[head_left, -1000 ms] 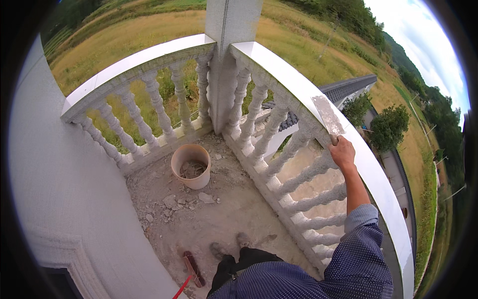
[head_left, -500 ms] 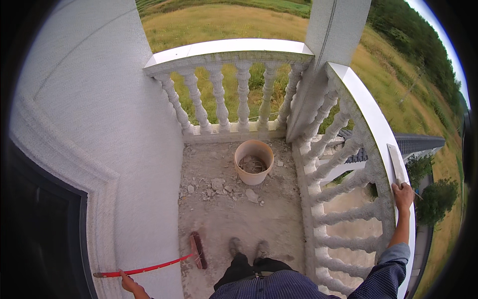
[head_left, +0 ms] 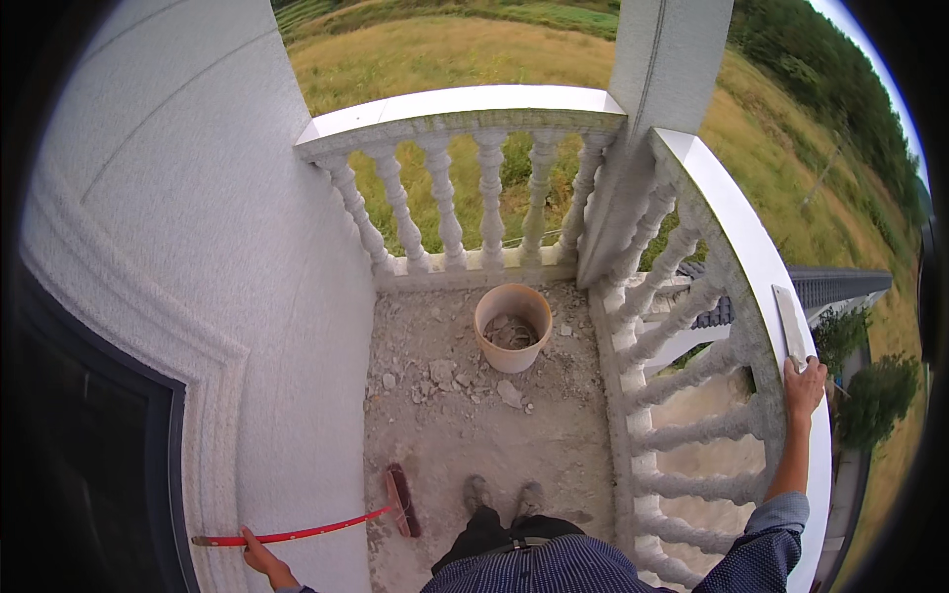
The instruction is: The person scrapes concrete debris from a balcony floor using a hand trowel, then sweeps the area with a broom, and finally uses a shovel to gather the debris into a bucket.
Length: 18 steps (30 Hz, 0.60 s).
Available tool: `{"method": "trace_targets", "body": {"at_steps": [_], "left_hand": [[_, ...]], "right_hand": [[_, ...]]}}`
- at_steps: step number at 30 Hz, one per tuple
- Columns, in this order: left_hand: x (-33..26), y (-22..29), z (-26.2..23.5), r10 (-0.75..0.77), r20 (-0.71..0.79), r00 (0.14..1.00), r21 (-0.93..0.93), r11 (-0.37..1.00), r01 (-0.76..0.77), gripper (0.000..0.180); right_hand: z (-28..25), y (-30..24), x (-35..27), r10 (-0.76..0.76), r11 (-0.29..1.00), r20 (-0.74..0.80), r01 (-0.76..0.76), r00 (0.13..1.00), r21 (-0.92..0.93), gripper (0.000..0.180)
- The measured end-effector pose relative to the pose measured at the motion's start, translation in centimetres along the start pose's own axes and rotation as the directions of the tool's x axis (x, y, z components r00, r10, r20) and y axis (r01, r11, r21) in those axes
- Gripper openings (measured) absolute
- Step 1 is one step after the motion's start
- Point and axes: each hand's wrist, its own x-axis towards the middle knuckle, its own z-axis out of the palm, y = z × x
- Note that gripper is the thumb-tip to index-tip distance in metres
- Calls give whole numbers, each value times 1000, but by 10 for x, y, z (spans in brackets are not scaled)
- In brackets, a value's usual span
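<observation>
At the lower left, my left hand point(head_left: 265, 561) is closed around the red handle of a broom point(head_left: 316, 529). The broom's dark reddish head point(head_left: 401, 501) rests on the floor near my shoes. My right hand point(head_left: 805, 385) reaches out to the right-hand railing, its fingers wrapped at the near end of a trowel point(head_left: 788, 321). The trowel's long, flat grey blade lies along the white railing top point(head_left: 732, 203); its handle is mostly hidden by my hand.
A pale bucket point(head_left: 513, 358) with grey rubble inside stands on the dusty balcony floor. Broken chunks point(head_left: 445, 376) lie around it. Stone balusters point(head_left: 491, 198) line the far and right sides. A textured wall point(head_left: 247, 267) and dark door point(head_left: 89, 445) flank the left.
The whole view has shifted slightly. Both hands keep their holds on the broom and the trowel, with little visible movement; the trowel stays on the railing top.
</observation>
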Motion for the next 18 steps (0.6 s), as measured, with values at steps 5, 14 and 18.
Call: {"method": "trace_targets", "body": {"at_steps": [5, 14, 18], "left_hand": [[-10, 4, -12, -119, 44, 992, 160, 981, 111, 74], [-111, -20, -14, -137, 150, 979, 273, 958, 92, 97], [-183, -47, -45, -85, 276, 957, 490, 870, -64, 80]], "right_hand": [[3, -55, -60, -256, 882, -330, 359, 909, 305, 42], [72, -172, -289, -725, 496, 275, 203, 631, 844, 33], [93, -191, -374, -891, 451, 423, 209, 168, 868, 36]]}}
